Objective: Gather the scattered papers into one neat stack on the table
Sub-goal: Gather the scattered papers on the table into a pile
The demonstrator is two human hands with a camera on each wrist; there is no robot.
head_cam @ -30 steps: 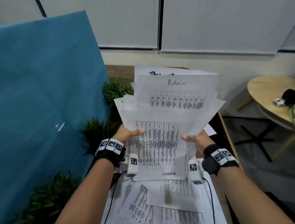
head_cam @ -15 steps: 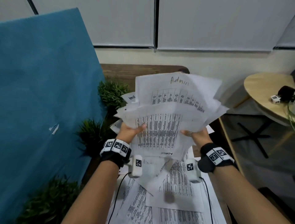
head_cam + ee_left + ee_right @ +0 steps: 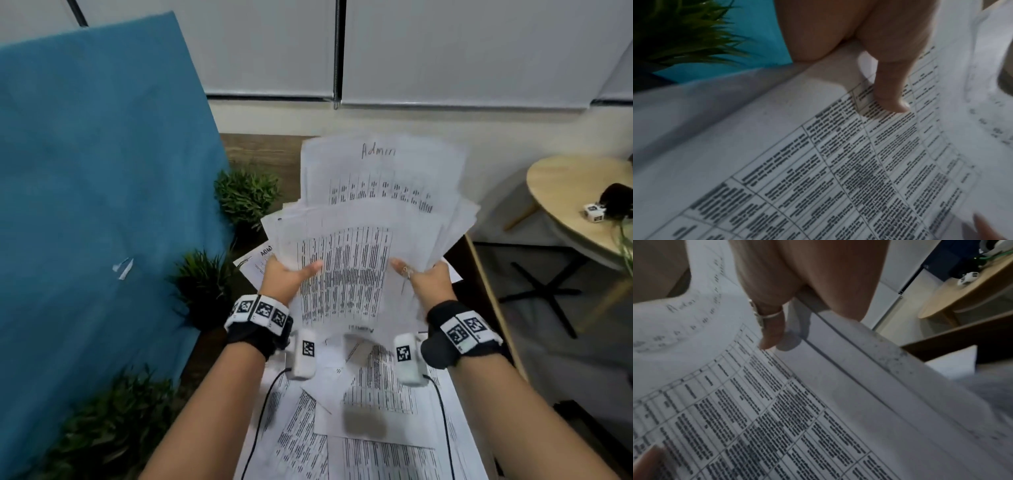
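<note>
I hold a loose, fanned bundle of printed papers (image 3: 363, 240) up in front of me above the table. My left hand (image 3: 291, 277) grips its left edge, thumb (image 3: 890, 92) pressed on the top sheet's table print. My right hand (image 3: 424, 277) grips the right edge, its ringed thumb (image 3: 770, 331) on top. The fingers of both hands are hidden behind the sheets. A sheet at the back is marked "Admin" (image 3: 378, 150). More printed sheets (image 3: 370, 428) lie overlapping on the table below my wrists, and another sheet (image 3: 255, 257) pokes out behind my left hand.
A blue fabric panel (image 3: 96, 192) stands close on the left with small green plants (image 3: 246, 195) along its foot. The wooden table edge (image 3: 493, 301) runs on the right; beyond it a round light-wood table (image 3: 575, 205) holds small objects.
The bundle has tilted further back and fanned out, with the "Admin" sheet rising behind. Both hands keep their hold and have shifted slightly.
</note>
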